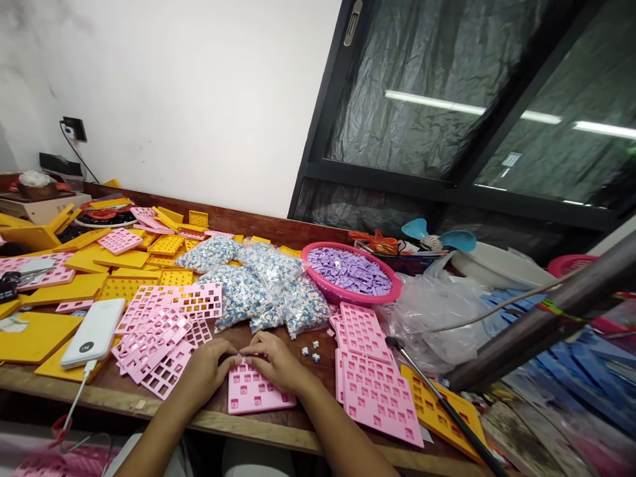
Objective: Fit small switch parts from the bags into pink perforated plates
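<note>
A thick pink plate with square sockets (251, 392) lies flat at the table's front edge, between my hands. My left hand (212, 366) is at its back left corner, fingers bent and thumb reaching over the edge. From the other side my right hand (272, 361) covers the back part of the plate, with fingers curled and the tips close to the left thumb. A tiny pale bit shows between the fingertips; what they pinch is too small to make out. Several small white-and-blue switches (316, 358) lie loose on the table, right of my right hand.
Clear bags of white-and-blue switches (233, 298) sit behind my hands. A pink basket (396, 289) holds purple pieces. Pink plates (380, 391) are stacked right, pink grids (166, 344) left. A white power bank (94, 331), yellow plates (44, 338) and a slanting dark pole (521, 318) flank the space.
</note>
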A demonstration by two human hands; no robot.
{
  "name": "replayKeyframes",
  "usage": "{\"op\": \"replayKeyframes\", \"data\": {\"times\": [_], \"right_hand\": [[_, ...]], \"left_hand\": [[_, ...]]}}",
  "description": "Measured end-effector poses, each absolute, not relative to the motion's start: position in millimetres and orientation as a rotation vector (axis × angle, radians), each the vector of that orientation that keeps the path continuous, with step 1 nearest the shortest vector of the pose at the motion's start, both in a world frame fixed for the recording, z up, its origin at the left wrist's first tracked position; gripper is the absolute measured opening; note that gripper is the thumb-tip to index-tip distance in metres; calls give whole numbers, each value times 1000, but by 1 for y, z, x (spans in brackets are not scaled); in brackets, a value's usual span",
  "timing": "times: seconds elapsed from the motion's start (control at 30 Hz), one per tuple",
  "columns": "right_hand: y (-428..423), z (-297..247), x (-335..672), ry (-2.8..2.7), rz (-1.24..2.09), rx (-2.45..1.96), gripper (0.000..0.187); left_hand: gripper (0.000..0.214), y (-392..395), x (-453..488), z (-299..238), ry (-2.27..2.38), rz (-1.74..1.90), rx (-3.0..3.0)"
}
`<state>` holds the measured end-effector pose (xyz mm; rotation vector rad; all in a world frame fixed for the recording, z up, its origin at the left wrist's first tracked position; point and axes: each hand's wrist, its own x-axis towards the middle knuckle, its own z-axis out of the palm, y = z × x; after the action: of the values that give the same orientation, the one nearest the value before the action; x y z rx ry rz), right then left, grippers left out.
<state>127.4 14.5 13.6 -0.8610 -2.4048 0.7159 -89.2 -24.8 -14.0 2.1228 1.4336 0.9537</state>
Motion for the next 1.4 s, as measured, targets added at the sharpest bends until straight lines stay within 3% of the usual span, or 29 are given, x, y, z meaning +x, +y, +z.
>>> {"op": "replayKeyframes", "data": {"times": [0.27,0.87,1.07,1.4], "right_hand": [[12,17,128,-2432,627,-948,12],[-1,3,124,-2508,125,-1129,11],[-9,10,127,-2669,-13,-986,20],[-41,21,120,-2729,-40,-1051,37]], "left_hand": [[24,-31,-84,-17,1492,910,2213],[26,-58,-52,-20,1923,778,2223],[36,-72,-51,-31,1802,895,2457],[38,-75,-52,-43,1800,1036,2348]]}}
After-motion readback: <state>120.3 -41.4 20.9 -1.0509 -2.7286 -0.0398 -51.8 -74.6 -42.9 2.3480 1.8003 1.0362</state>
